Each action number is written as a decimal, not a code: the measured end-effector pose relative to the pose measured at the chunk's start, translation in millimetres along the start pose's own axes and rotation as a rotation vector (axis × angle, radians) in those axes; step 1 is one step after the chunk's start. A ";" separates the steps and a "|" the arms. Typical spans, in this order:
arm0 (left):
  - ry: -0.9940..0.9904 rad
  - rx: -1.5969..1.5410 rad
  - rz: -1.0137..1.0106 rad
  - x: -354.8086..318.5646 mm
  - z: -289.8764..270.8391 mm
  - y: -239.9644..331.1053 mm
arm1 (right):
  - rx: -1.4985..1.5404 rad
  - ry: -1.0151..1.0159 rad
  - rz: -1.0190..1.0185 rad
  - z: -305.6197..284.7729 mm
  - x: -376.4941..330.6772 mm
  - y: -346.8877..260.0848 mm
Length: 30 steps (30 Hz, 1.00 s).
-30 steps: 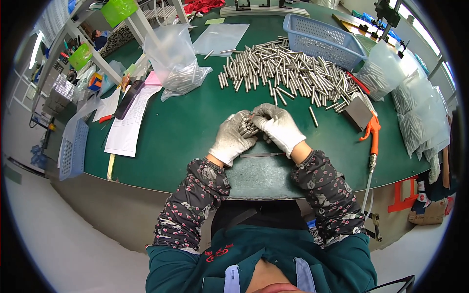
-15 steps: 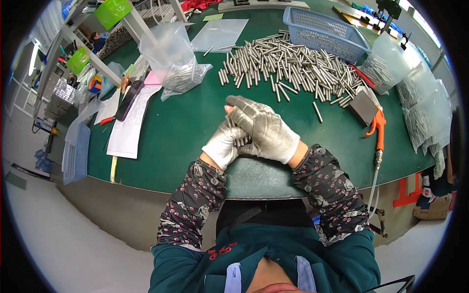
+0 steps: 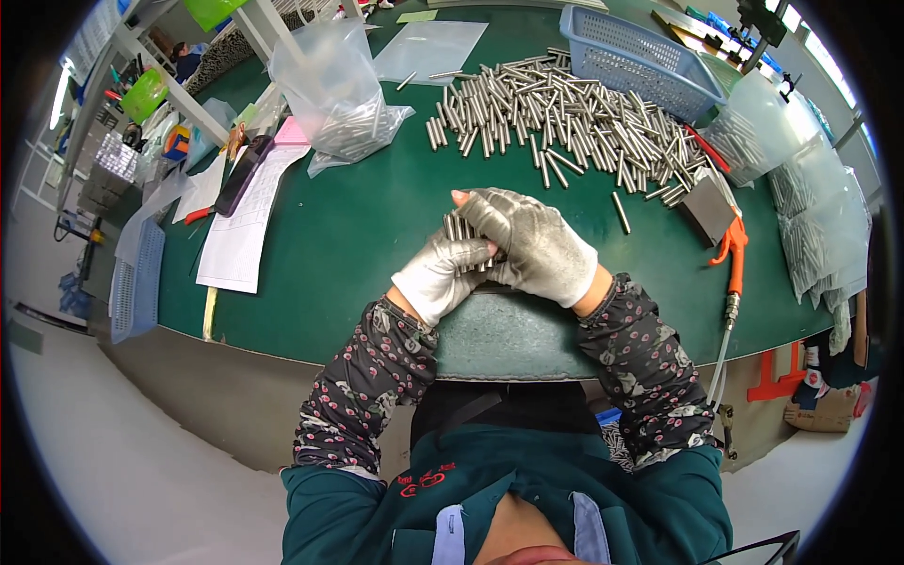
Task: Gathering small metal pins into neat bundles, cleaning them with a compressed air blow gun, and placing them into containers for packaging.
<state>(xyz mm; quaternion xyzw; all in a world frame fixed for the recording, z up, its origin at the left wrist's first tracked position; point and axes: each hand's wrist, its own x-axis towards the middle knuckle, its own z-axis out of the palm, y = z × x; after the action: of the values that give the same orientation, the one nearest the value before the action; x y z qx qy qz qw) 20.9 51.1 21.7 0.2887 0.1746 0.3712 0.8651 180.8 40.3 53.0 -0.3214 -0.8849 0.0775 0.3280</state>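
Several short steel pins (image 3: 459,229) are bunched together between my gloved hands, above the near middle of the green table. My left hand (image 3: 435,275), in a white glove, is closed round the bundle from the left side. From the right, my right hand (image 3: 539,247), its glove stained grey, wraps over the same pins. Bare fingertips poke out of the glove ends. The palms and the lower part of the bundle are hidden. Beyond my hands lies a large heap of the same steel pins (image 3: 574,118), with a single loose pin (image 3: 621,213) at its near side.
A blue plastic basket (image 3: 645,61) stands behind the heap. To the right are a dark block (image 3: 704,213), an orange air gun (image 3: 734,247) and clear bags of pins (image 3: 810,221). At left lie another bag (image 3: 344,122), paper sheets (image 3: 240,240) and a dark handheld device (image 3: 243,176).
My right hand has shifted slightly right and loosened from the left, so more of the pin bundle shows. Both hands still hold it. The whole view has moved a little.
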 end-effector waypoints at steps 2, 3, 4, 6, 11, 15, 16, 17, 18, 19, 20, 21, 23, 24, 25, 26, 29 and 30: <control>0.018 0.006 0.011 0.1 0.2 -0.8 | 0.044 -0.029 0.075 1.0 -2.0 1.6; 0.015 0.019 0.007 -0.6 -0.1 -0.1 | 0.042 -0.031 0.075 1.4 -2.6 1.6; 0.012 0.032 0.002 -0.8 -0.1 0.2 | 0.026 -0.021 0.079 2.3 -2.7 0.9; 0.022 0.045 -0.004 -0.3 0.5 -1.3 | 0.010 -0.012 0.081 3.8 -2.6 0.5; 0.012 0.103 0.032 1.0 3.2 -2.0 | 0.107 0.012 0.121 3.9 -1.6 -1.3; 0.033 0.210 -0.019 -0.3 3.0 -0.3 | 0.036 -0.007 0.139 1.8 -1.1 -5.6; 0.021 0.214 0.025 0.8 2.4 -2.2 | 0.020 0.006 0.120 1.4 -1.1 -5.7; 0.011 0.219 0.071 1.8 1.6 -3.9 | 0.026 0.025 0.093 1.6 -0.4 -5.4; 0.009 0.225 0.073 3.4 0.5 -5.6 | 0.024 0.031 0.090 1.2 0.1 -6.2; 0.035 0.240 0.078 5.4 -1.0 -7.4 | -0.019 0.020 0.094 1.0 0.1 -7.6; 0.062 0.256 0.083 5.9 -2.5 -8.3 | -0.061 0.010 0.099 1.5 0.3 -9.7; 0.056 0.288 0.089 4.7 -3.7 -8.4 | -0.120 -0.018 0.113 1.1 0.8 -13.0; 0.051 0.291 0.062 2.1 -3.7 -4.3 | -0.151 -0.017 0.118 1.5 1.0 -15.3; 0.048 0.287 0.036 1.6 -2.2 -2.8 | -0.182 -0.023 0.125 1.7 0.5 -15.9; 0.043 0.293 0.034 1.8 -0.8 -2.6 | -0.214 0.001 0.110 5.2 -1.1 -14.4; 0.112 0.333 0.025 2.1 0.4 -2.4 | -0.218 0.008 0.110 7.2 -2.5 -12.7; 0.193 0.402 0.067 2.6 8.5 -5.2 | -0.235 0.044 0.028 9.4 -3.7 -11.4; 0.208 0.423 0.115 3.1 12.0 -6.9 | -0.236 0.050 0.024 7.0 -2.4 -12.2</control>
<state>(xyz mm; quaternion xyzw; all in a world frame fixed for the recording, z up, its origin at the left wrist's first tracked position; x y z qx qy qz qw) 32.9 45.2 26.4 0.4331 0.3199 0.4029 0.7401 171.5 29.8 50.5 -0.3703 -0.8756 -0.0315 0.3087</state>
